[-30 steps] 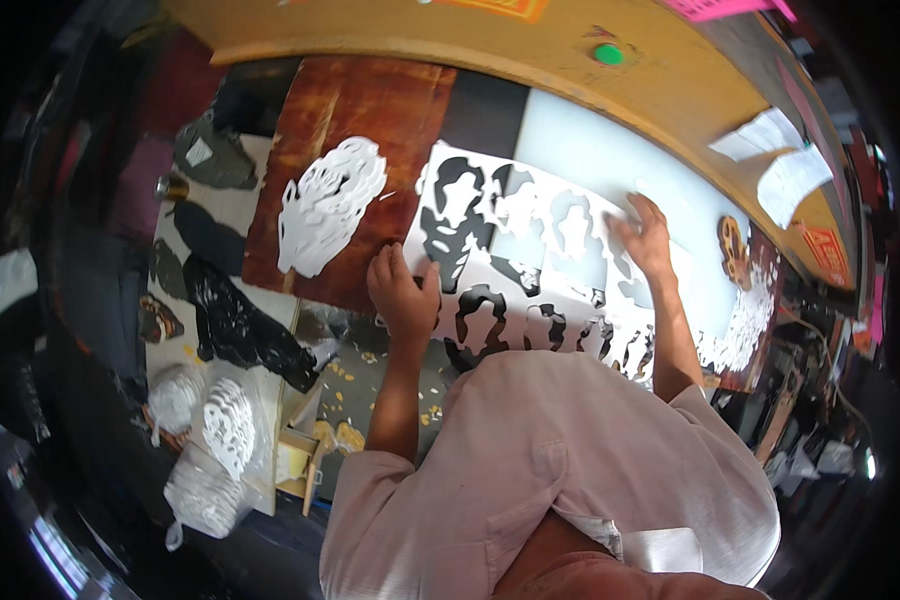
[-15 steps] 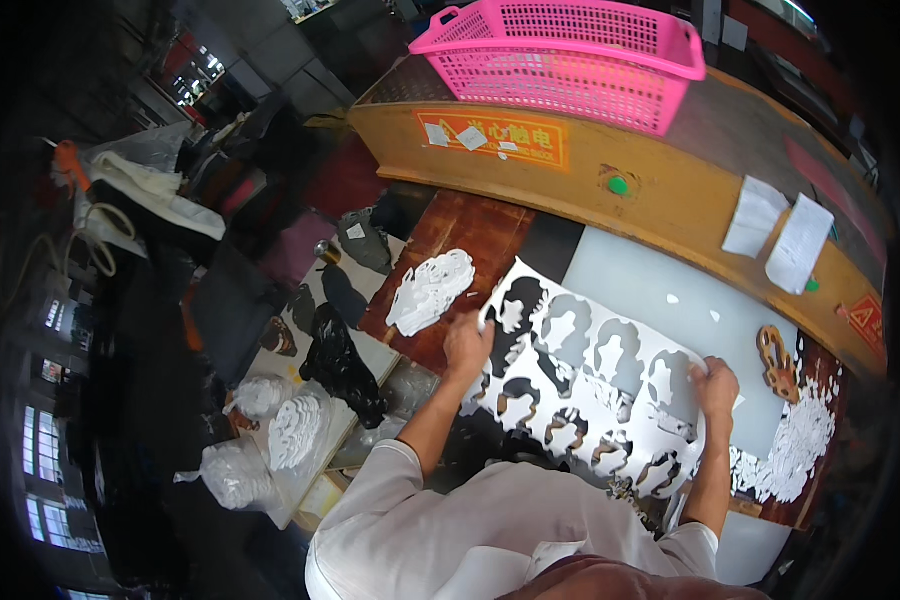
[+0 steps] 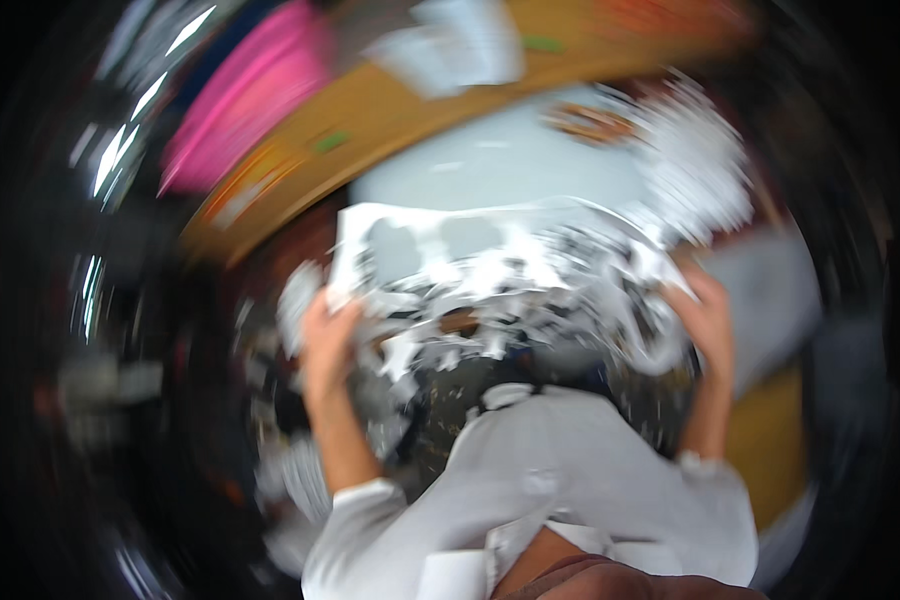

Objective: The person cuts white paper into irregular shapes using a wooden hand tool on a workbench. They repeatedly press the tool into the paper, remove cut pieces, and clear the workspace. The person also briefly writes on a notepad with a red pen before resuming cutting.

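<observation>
Between my hands hangs a white sheet (image 3: 515,268) full of large cut-out holes. My left hand (image 3: 330,328) is closed on its left edge, thumb along the sheet. Its right end is pinched in my right hand (image 3: 704,308). The lower part sags and looks crumpled into ragged strips, though motion blurs the detail. Beyond the sheet lies a pale flat board (image 3: 500,155) with a few white scraps on it. A brown ring-like cutting die (image 3: 592,124) rests at the board's far right. White cut pieces (image 3: 298,302) are piled beside my left hand.
A yellow-brown machine beam (image 3: 390,140) crosses behind the board, with white papers (image 3: 455,45) hanging on it. At the far left is a pink basket (image 3: 255,95). Many small white scraps (image 3: 700,165) are heaped at the right. A grey panel (image 3: 765,290) stands right of my right hand.
The view has swung to the right and blurred. Both hands still hold the white sheet, whose lower part has folded and bunched up, while before it was spread flatter.
</observation>
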Available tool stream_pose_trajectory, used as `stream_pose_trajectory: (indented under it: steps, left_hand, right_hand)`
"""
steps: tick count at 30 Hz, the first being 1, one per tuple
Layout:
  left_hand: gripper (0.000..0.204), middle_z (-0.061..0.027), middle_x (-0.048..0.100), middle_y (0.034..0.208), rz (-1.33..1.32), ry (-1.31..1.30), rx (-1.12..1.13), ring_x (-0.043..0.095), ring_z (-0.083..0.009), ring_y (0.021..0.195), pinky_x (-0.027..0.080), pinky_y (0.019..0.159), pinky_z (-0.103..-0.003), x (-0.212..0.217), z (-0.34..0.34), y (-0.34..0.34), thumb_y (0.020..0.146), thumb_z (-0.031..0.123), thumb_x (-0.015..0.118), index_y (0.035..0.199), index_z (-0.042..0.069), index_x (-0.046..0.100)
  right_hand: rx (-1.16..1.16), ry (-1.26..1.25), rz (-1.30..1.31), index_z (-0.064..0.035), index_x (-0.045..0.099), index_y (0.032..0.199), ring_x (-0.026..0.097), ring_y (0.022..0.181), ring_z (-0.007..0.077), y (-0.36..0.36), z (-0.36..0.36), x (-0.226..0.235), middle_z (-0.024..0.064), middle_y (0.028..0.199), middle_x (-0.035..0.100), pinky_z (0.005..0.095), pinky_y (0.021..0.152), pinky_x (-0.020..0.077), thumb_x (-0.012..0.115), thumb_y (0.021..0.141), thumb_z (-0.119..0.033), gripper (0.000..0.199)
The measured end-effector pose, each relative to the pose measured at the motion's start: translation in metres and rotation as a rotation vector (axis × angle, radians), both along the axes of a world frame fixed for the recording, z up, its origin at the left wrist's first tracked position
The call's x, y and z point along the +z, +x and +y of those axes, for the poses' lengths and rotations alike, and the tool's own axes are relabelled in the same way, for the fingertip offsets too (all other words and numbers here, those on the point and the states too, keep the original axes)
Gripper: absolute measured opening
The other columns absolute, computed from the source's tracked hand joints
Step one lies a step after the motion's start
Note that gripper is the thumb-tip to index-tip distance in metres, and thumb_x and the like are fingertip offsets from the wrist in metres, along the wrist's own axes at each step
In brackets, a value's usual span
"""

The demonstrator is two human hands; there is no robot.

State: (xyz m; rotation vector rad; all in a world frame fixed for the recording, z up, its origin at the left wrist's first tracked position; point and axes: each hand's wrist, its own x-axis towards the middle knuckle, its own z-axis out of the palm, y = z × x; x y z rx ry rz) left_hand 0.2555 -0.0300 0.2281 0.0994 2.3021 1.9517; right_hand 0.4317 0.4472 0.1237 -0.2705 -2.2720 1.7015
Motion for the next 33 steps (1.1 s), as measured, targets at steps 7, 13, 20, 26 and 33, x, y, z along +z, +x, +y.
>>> stream_pose_trajectory:
  steps: [7,13,20,26,33]
  left_hand:
    - [0.041,-0.0035,0.054,0.058,-0.373,-0.363,-0.56,0.047,-0.0145,0.042,0.05,0.048,-0.033,-0.035,0.103,-0.055,0.107,0.037,0.064,0.121,-0.002,0.063]
    - [0.038,-0.0171,0.071,0.084,-0.55,-0.05,-1.335,0.07,-0.0273,0.068,0.062,0.069,-0.049,-0.066,0.23,-0.085,0.109,0.032,0.061,0.114,-0.006,0.062]
    - [0.038,-0.0166,0.076,0.098,-0.106,-0.159,-1.985,0.074,-0.0255,0.089,0.061,0.085,-0.042,-0.022,0.477,0.065,0.114,0.03,0.051,0.123,-0.004,0.062]
    - [0.04,-0.0102,0.069,0.073,-0.323,0.049,-1.895,0.07,-0.022,0.068,0.061,0.074,-0.039,0.0,0.583,0.196,0.113,0.035,0.051,0.115,-0.003,0.064]
    - [0.044,-0.0114,0.076,0.083,-0.098,-0.167,-2.015,0.076,-0.0227,0.085,0.057,0.082,-0.035,0.009,0.681,0.282,0.113,0.036,0.052,0.122,-0.004,0.067]
  right_hand:
    - [-0.332,0.264,-0.036,-0.0061,0.076,0.093,0.069,0.082,0.0326,0.11,-0.013,-0.004,0.0092,0.089,0.07,0.0456,0.074,0.0511,0.07,0.097,-0.037,0.032]
    - [-0.884,0.313,-0.341,-0.0079,0.078,0.096,0.071,0.089,0.0267,0.254,-0.013,0.024,0.0088,0.095,0.072,0.0385,0.082,0.0562,0.073,0.096,-0.032,0.025]
    - [-1.529,0.352,-0.433,-0.0095,0.078,0.106,0.066,0.078,0.0073,0.486,0.049,0.106,-0.0016,0.085,0.072,0.0261,0.069,0.0539,0.07,0.102,-0.039,0.031]
    - [-1.584,0.599,-0.626,-0.004,0.076,0.116,0.065,0.094,0.0111,0.61,0.027,0.109,0.0006,0.103,0.07,0.0274,0.084,0.0516,0.068,0.105,-0.035,0.034]
    - [-1.733,0.375,-0.564,-0.0018,0.074,0.118,0.061,0.096,0.0078,0.724,0.048,0.088,-0.0011,0.102,0.068,0.025,0.084,0.0491,0.069,0.105,-0.026,0.028]
